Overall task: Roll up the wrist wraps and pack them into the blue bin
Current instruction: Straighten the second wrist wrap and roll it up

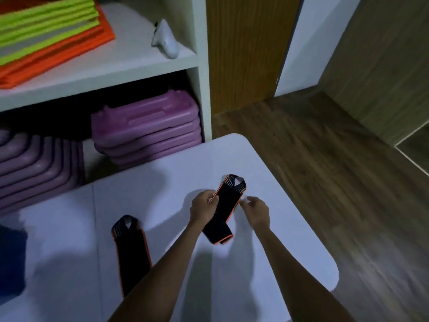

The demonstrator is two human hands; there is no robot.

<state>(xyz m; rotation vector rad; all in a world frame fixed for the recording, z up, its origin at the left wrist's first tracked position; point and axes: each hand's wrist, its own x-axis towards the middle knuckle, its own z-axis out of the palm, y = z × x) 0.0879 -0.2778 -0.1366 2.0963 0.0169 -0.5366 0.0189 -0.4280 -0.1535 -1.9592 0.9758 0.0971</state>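
Note:
A black wrist wrap with orange edging [226, 203] lies stretched out on the white table [290, 228], its looped end pointing away from me. My left hand [203, 208] pinches its left edge near the middle. Just right of the wrap, my right hand [256, 211] hovers with its fingers apart and holds nothing. A second black and orange wrist wrap [131, 252] lies flat to the left, partly hidden under my left forearm. The blue bin [11, 259] shows only as a dark blue shape at the left edge.
White shelves [130, 66] stand behind the table, holding folded yellow and orange cloths [46, 36], a white object [166, 40] and stacks of purple pads [146, 126]. Wooden floor [325, 159] lies to the right of the table's rounded edge.

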